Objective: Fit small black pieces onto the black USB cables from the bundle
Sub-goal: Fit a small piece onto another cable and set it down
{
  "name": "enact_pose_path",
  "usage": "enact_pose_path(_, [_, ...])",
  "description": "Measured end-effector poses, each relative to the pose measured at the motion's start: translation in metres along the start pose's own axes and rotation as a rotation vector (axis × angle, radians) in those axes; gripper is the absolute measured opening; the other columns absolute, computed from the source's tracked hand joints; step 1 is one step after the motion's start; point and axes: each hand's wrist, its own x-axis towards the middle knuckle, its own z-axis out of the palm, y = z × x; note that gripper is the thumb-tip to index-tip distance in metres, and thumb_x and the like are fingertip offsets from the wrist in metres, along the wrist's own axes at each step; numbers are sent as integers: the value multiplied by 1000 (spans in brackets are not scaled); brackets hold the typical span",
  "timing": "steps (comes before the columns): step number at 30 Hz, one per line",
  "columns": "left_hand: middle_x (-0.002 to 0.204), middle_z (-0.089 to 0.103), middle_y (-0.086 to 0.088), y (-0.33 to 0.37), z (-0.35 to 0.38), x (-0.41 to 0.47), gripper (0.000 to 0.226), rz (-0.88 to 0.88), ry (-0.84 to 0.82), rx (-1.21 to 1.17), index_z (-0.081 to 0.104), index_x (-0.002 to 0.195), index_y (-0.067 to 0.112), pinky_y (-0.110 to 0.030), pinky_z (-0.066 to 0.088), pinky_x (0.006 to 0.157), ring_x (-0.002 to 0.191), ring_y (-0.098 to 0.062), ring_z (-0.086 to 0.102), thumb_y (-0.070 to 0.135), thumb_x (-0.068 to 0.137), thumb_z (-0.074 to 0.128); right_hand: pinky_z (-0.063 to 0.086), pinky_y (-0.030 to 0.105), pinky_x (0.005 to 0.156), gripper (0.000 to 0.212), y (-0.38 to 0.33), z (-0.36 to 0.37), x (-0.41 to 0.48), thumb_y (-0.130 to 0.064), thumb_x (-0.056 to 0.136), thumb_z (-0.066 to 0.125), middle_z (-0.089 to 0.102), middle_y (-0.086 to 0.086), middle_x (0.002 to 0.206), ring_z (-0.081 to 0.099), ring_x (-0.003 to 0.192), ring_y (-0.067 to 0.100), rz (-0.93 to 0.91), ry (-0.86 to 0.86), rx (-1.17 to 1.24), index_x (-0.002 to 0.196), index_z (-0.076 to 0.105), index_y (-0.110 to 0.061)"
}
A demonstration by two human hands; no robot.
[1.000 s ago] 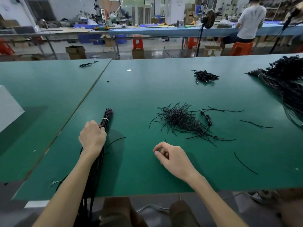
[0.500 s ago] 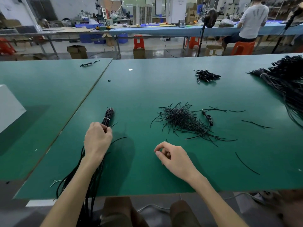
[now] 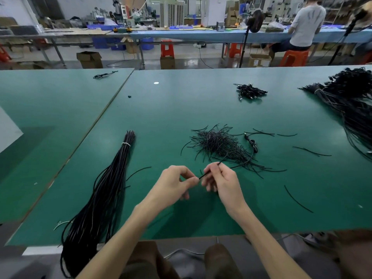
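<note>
Person seated at green table [image 3: 181, 109], both hands raised just above it near the front edge. Right hand [image 3: 222, 183]: thumb and forefinger pinch a thin black strand [image 3: 209, 171], other fingers curled loosely beneath. The strand slants from the right fingertips down toward the left hand [image 3: 175, 185]. Left thumb and forefinger are pressed together on the strand's lower end, remaining fingers curled under. Cannot tell whether the strand is a cable or one of the small pieces. Bundle [image 3: 112, 188] lies to the left of the hands, well apart from them, bound near its far end by a white tie [image 3: 126, 144]; its loose end fans out and hangs over the table's front edge. Pile of small black pieces [image 3: 219, 146] lies just beyond the hands, and one cable with a plug [image 3: 251, 141] lies at its right edge. Stray pieces lie scattered to the right [image 3: 298, 199]. Small heap of cables [image 3: 250, 91] farther back; large dark mass of cables [image 3: 352, 101] at the right end. Another person [image 3: 306, 23] sits at the far bench, back turned.
</note>
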Motion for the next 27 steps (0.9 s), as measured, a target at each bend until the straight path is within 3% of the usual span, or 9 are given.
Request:
enact_pose_path(4, [76,74,-8,-9,-43,-8,22,38,-580,-76,75,94,7,-35,55,75,68,-21,67,24,102,65,42,18,50,35,2,-7,2,-28,112,41,68,5,66,54,52,12,77,204,190,91,61,-8])
enact_pose_path(6, [75,70,-9,-15,-58,-11,22,62,-709,-165,74,95,4,-34,55,77,67,-22,66,21,103,64,42,19,49,36,2,-6,2,-31,111,42,69,7,67,55,52,12,80,183,208,91,61,-9])
enact_pose_path(9, [72,68,-20,-19,-55,-5,18,68,-510,-281,74,92,3,-32,55,70,64,-27,64,17,100,66,44,21,51,43,0,-3,1,-44,107,43,71,10,71,57,55,16,75,77,216,94,62,-7])
enact_pose_path(13, [77,71,-8,-9,-35,17,23,87,-238,-544,73,94,1,-27,56,65,67,-19,65,23,94,67,46,18,55,46,-1,2,-1,-50,100,49,74,8,76,62,59,13,-19,-150,14,99,68,-8])
enact_pose_path(17, [92,76,2,17,-21,46,25,100,-103,-647,77,95,11,-23,56,70,76,-11,66,34,89,71,51,27,64,41,-3,7,-3,-52,96,59,75,6,75,63,65,17,-20,-328,-154,94,77,-15])
enact_pose_path(20, [95,78,5,34,-7,64,16,87,-21,-651,79,92,18,-19,51,66,69,-6,61,33,93,73,50,27,62,31,-4,5,-4,-39,100,65,74,5,71,62,64,17,2,-338,-151,93,78,-11])
enact_pose_path(23, [91,77,6,39,7,76,17,74,15,-600,78,95,15,-19,50,61,65,-6,60,31,94,74,46,22,56,28,-4,4,-3,-24,105,59,69,2,63,58,57,14,16,-296,-137,85,73,-10])
enact_pose_path(25, [92,75,3,34,11,79,23,45,-28,-545,76,105,9,-22,53,62,70,-8,64,29,96,72,44,23,54,31,-3,4,-3,-20,108,52,63,1,61,54,55,14,52,-187,-36,82,67,-10])
enact_pose_path(27, [99,75,-3,24,10,75,27,15,-172,-484,73,112,5,-26,57,69,80,-11,69,29,101,66,43,22,53,33,-3,-1,-2,-23,110,49,60,0,62,51,55,13,79,-40,73,82,63,-11])
